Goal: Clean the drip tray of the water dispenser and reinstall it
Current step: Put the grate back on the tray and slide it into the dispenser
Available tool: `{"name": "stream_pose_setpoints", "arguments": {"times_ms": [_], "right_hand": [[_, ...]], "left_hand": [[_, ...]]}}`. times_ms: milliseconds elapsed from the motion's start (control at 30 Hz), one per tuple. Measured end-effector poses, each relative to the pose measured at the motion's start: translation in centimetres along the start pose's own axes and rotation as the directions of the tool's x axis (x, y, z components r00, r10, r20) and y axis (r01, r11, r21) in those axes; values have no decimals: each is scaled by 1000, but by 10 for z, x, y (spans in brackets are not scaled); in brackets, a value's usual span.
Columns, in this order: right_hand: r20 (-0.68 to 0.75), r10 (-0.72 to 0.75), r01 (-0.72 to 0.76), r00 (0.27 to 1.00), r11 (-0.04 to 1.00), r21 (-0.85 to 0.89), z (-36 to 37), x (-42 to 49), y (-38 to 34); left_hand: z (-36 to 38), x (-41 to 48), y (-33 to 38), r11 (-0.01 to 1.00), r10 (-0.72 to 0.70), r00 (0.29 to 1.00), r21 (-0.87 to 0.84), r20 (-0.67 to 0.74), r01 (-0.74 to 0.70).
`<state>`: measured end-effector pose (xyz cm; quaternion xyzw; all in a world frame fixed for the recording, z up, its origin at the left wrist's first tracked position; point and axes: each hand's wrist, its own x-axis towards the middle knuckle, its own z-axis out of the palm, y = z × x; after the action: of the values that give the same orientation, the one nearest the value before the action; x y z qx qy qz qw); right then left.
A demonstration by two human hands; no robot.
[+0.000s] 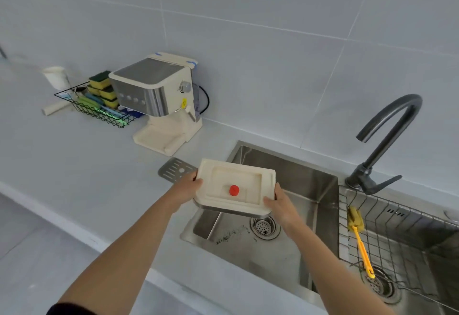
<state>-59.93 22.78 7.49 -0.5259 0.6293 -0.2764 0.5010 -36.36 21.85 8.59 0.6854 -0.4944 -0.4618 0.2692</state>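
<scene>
The cream drip tray (236,179) with a red float (234,190) in its middle hangs level over the left edge of the steel sink (310,183). My left hand (188,188) grips its left end and my right hand (279,203) grips its right front corner. The tray's perforated metal grate (175,169) lies flat on the counter just behind my left hand. The cream and steel water dispenser (159,98) stands at the back of the counter, its base slot bare.
A wire basket (99,106) with sponges and brushes sits left of the dispenser, a white cup (56,77) behind it. A dark faucet (387,138) rises right of the sink. A wire rack (397,227) over the second basin holds a yellow brush (359,235).
</scene>
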Motion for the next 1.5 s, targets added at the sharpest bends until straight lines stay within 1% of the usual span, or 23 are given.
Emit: {"name": "stream_pose_setpoints", "arguments": {"times_ms": [167, 267, 433, 600, 733, 800, 933, 1100, 1300, 1400, 1500], "right_hand": [[23, 61, -58, 998, 992, -112, 68, 19, -13], [-7, 111, -111, 994, 978, -175, 116, 35, -17], [-45, 189, -194, 981, 967, -166, 187, 52, -16], [-110, 241, -255, 964, 958, -128, 231, 39, -35], [-165, 293, -307, 942, 949, -68, 249, 32, -40], [-185, 317, -336, 930, 938, -82, 254, 30, -40], [-213, 363, -401, 907, 899, -175, 259, 30, -39], [-227, 387, -441, 894, 852, -284, 259, 36, -42], [-234, 383, -448, 893, 802, -396, 259, 39, -45], [-234, 392, -455, 890, 801, -389, 258, 41, -44], [-224, 411, -462, 884, 843, -276, 252, 44, -46]], "left_hand": [[-55, 18, -41, 998, -23, 1000, 52, 18, 22], [-92, 38, -66, 994, -44, 998, 100, 44, 39], [-148, 68, -109, 978, -74, 990, 205, 120, 49], [-177, 87, -136, 961, -66, 980, 276, 190, 12], [-186, 95, -141, 942, -35, 978, 333, 207, -37], [-186, 99, -143, 937, -22, 980, 346, 199, -50], [-186, 106, -150, 925, -12, 980, 375, 199, -65], [-183, 111, -150, 909, -3, 985, 411, 173, -69], [-181, 115, -151, 893, 3, 987, 443, 162, -75], [-182, 116, -150, 890, -12, 982, 449, 187, -74], [-183, 122, -146, 873, -21, 982, 482, 189, -74]]}}
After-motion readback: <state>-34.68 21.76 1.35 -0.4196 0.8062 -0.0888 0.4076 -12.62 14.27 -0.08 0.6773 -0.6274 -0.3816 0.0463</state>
